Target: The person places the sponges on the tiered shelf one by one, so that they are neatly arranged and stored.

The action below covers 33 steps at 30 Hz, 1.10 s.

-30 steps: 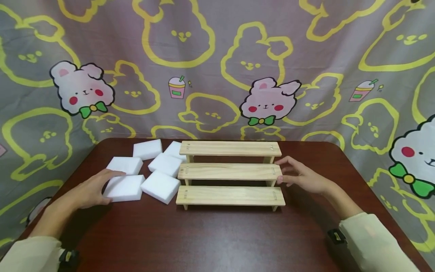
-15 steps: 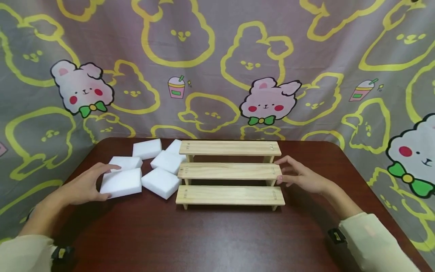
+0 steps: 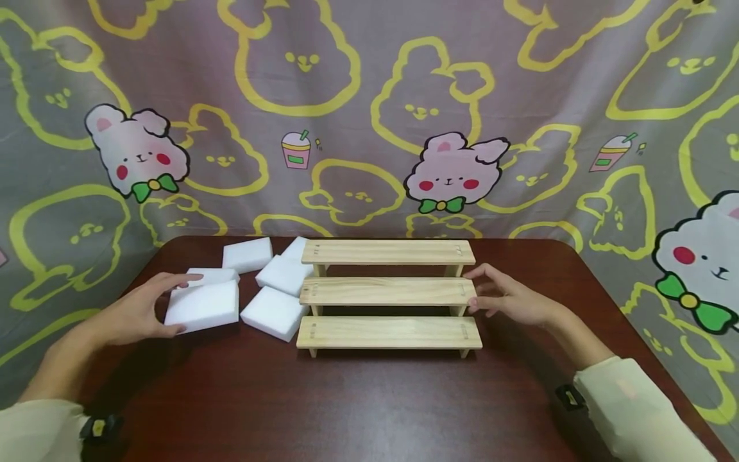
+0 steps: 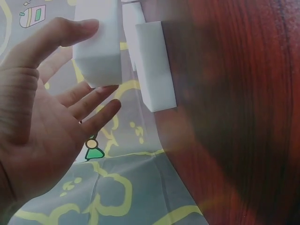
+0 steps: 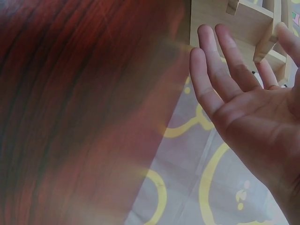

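My left hand (image 3: pixel 135 314) pinches a white foam block (image 3: pixel 202 308) between thumb and fingers. In the left wrist view the block (image 4: pixel 101 56) is raised off the table, and the lower fingers are spread beneath it. A three-tier wooden display stand (image 3: pixel 387 292) stands in the middle of the table. My right hand (image 3: pixel 516 301) holds the right end of its middle tier, index finger at the back edge and thumb at the front. The other fingers of the right hand (image 5: pixel 253 103) stay extended in the right wrist view, apart from the wood.
Several more white foam blocks (image 3: pixel 276 312) lie left of the stand, one (image 3: pixel 248 255) near the table's back edge. One sits partly hidden behind the held block. A patterned curtain (image 3: pixel 346 128) hangs behind the dark wooden table (image 3: pixel 369 410).
My left hand has lifted the near-left foam block off the table, tilting it and drawing it slightly left and up. My right hand stays at the stand.
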Each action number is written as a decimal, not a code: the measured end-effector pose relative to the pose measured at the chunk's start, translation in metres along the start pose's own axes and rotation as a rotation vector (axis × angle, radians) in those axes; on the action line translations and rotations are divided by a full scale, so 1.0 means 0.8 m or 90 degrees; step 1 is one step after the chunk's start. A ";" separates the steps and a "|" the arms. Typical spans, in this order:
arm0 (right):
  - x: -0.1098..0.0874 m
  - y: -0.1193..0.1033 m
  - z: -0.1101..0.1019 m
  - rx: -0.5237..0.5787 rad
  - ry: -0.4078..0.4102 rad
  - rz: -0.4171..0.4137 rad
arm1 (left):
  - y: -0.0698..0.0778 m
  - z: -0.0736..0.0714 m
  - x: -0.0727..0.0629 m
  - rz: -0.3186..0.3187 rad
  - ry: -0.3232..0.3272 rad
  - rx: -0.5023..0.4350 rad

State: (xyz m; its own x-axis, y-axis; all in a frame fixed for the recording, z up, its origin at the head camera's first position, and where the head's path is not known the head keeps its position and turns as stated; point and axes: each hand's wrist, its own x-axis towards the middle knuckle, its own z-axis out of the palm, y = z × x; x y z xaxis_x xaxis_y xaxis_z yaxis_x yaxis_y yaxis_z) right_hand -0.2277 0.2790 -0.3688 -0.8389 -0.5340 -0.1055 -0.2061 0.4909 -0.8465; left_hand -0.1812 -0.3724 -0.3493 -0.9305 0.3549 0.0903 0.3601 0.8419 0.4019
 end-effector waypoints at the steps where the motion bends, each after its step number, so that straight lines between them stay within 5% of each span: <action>1: 0.000 0.000 0.000 -0.001 -0.001 0.002 | 0.000 -0.001 0.000 0.004 0.006 -0.001; 12: 0.000 -0.003 -0.002 -0.001 -0.001 0.013 | 0.011 -0.006 0.011 0.111 0.151 0.061; 25: -0.001 -0.004 0.001 0.002 -0.003 0.024 | 0.072 -0.011 0.041 0.099 0.152 0.021; 33: -0.002 -0.005 0.001 0.011 -0.006 0.010 | 0.092 -0.006 0.058 0.127 0.157 0.004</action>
State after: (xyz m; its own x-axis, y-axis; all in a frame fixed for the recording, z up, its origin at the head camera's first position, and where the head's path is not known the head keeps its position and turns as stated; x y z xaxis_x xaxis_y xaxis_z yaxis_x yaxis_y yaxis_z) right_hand -0.2252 0.2770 -0.3655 -0.8372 -0.5328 -0.1236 -0.1845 0.4877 -0.8533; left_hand -0.1984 -0.2956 -0.3108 -0.8291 0.4045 0.3860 0.5369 0.7685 0.3480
